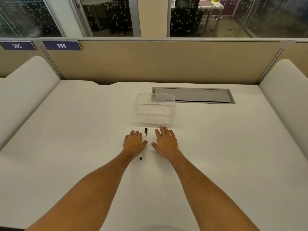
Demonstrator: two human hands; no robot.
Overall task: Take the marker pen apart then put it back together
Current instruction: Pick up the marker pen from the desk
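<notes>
A marker pen (144,137) with a white barrel, a black cap at its far end and a black tip at its near end lies lengthwise on the white table (66,147). My left hand (134,144) rests flat on the table just left of the pen, its thumb lying over the barrel's middle. My right hand (165,142) lies flat, fingers spread, a short way to the right of the pen and apart from it. Neither hand holds anything.
A clear plastic box (155,108) stands just beyond the hands. Behind it a grey cable hatch (200,95) is set into the table. A beige partition (166,62) closes the far edge, and white dividers (25,90) flank both sides.
</notes>
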